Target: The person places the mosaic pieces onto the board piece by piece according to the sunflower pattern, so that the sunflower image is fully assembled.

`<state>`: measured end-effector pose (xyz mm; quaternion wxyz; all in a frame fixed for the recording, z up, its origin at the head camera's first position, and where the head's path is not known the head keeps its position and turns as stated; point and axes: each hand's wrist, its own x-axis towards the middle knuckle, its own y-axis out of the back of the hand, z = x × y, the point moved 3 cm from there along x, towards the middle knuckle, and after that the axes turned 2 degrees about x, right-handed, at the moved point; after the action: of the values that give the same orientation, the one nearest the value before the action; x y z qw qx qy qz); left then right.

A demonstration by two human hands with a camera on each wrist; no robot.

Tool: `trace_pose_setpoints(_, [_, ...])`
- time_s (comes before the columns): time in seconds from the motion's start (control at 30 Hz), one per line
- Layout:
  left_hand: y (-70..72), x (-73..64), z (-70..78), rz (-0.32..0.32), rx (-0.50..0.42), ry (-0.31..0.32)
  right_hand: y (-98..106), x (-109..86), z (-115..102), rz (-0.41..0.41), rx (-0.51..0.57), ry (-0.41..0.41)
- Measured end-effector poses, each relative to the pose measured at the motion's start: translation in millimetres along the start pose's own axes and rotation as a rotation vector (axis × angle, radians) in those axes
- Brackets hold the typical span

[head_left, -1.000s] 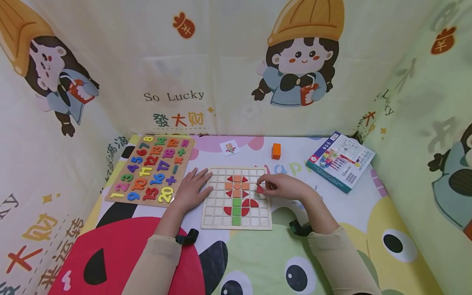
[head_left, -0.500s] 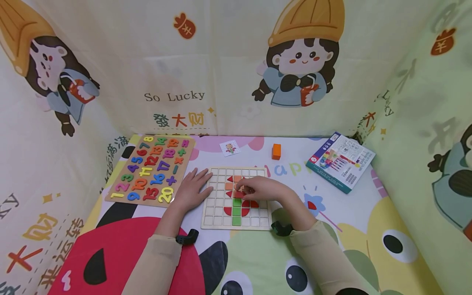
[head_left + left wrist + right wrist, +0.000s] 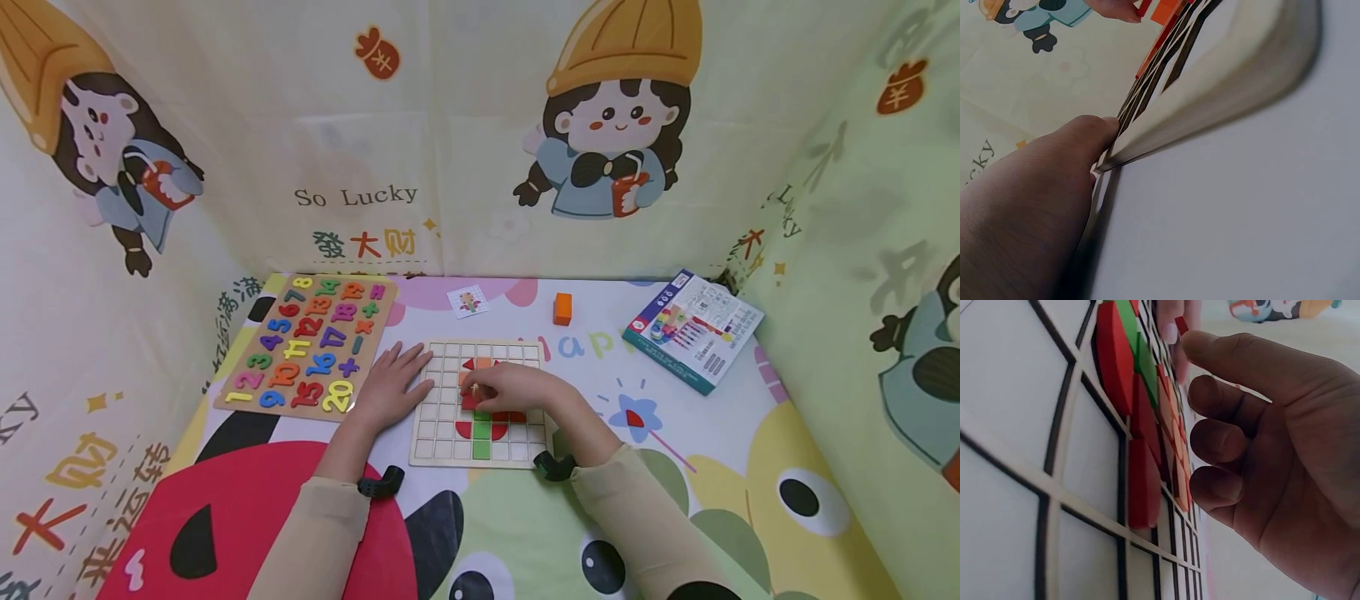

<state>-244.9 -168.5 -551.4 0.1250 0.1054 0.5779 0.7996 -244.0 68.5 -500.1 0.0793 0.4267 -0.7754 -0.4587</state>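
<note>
A wooden grid board (image 3: 438,450) carries a flower pattern of orange squares, red pieces and a column of green squares (image 3: 481,429). My right hand (image 3: 525,387) hovers over the middle of the pattern and pinches a small red tile (image 3: 1181,325) at its thumb tip. Its other fingers are curled, as the right wrist view shows. The hand covers part of the orange squares and of the red pieces. My left hand (image 3: 392,387) lies with fingers spread at the board's left edge. In the left wrist view its thumb (image 3: 1088,134) touches that edge.
A number puzzle board (image 3: 307,350) lies to the left. Behind the grid are a small pattern card (image 3: 468,301) and an orange block (image 3: 562,308). A box (image 3: 693,329) lies at the back right. Printed cloth walls enclose the table.
My right hand has moved left from the board's right side to the middle of the pattern, carrying the red tile. The left hand has stayed in place.
</note>
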Motion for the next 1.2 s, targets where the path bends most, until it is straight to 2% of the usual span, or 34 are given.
trace_pose_setpoints(0.27, [0.1, -0.5, -0.4, -0.018, -0.008, 0.008, -7, 5.3, -5, -0.015, -0.031, 0.020])
trace_pose_setpoints(0.5, [-0.9, 0.2, -1.1, -0.022, -0.008, 0.007, -11, 7.0, -9, -0.033, -0.058, -0.001])
trace_pose_setpoints(0.73, [2.9, 0.2, 1.3, -0.003, -0.015, -0.003, -12, 8.4, -9, -0.020, -0.070, -0.013])
trace_pose_setpoints(1.2, [3.8, 0.0, 1.7, -0.020, -0.019, 0.009, -14, 9.9, -11, 0.004, -0.107, -0.022])
